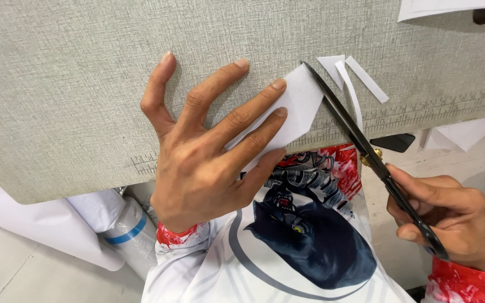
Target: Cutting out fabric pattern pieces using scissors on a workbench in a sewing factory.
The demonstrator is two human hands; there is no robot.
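Observation:
My left hand (209,146) lies flat with spread fingers on a white piece of paper (298,104), pinning it to the grey textured table (74,95) near its front edge. My right hand (450,216) grips the handles of long black scissors (349,120). The blades run up and to the left along the paper's right edge, their tip at the paper's upper corner. A thin curled white strip (353,92) hangs by the blades.
Cut white scraps (366,78) lie just beyond the scissors. A printed ruler scale (433,106) runs along the table's front edge. More white sheets (467,133) sit at right below the table, and a white roll with blue tape (122,227) lies at lower left.

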